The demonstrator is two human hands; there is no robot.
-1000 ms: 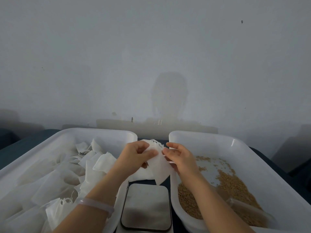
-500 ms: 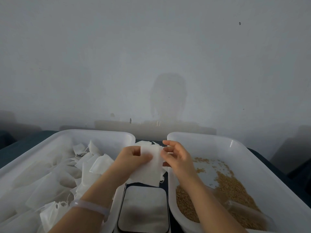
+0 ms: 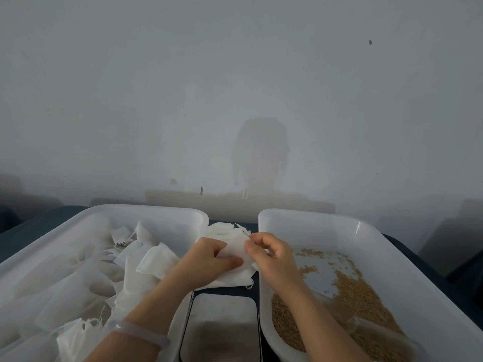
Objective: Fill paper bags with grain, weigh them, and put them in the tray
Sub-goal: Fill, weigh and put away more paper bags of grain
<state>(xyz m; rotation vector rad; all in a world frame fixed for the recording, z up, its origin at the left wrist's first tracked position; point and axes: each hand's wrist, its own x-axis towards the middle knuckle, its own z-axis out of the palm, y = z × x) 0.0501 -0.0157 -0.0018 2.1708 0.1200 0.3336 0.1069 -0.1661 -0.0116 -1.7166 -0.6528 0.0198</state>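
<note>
Both hands meet over the gap between two white plastic trays, with one white paper bag (image 3: 233,253) held between them. The left hand (image 3: 209,259) grasps the bag from its left side, the thumb lying flat across the front and the fingers curled round behind. The right hand (image 3: 273,257) pinches the bag's upper right edge, with its fingers bent in toward the palm. The bag is held up off the counter (image 3: 39,223), just beyond the far edge of the scale (image 3: 220,331). I cannot tell whether its mouth is open.

More white bags (image 3: 224,229) lie in the gap behind and under the hands, and one trails a thin string near the scale's far corner.

The left tray (image 3: 146,209) is heaped with paper bags (image 3: 154,259), several with drawstrings showing. The right tray (image 3: 313,215) holds brown grain (image 3: 363,291) spread over its near and right parts, with bare floor showing at the far left. A clear plastic container (image 3: 386,335) lies in the grain at the near end.

The scale sits between the trays, nearest the person, and its dull metal plate carries nothing. A pale translucent bracelet (image 3: 142,334) circles the left wrist.
</note>
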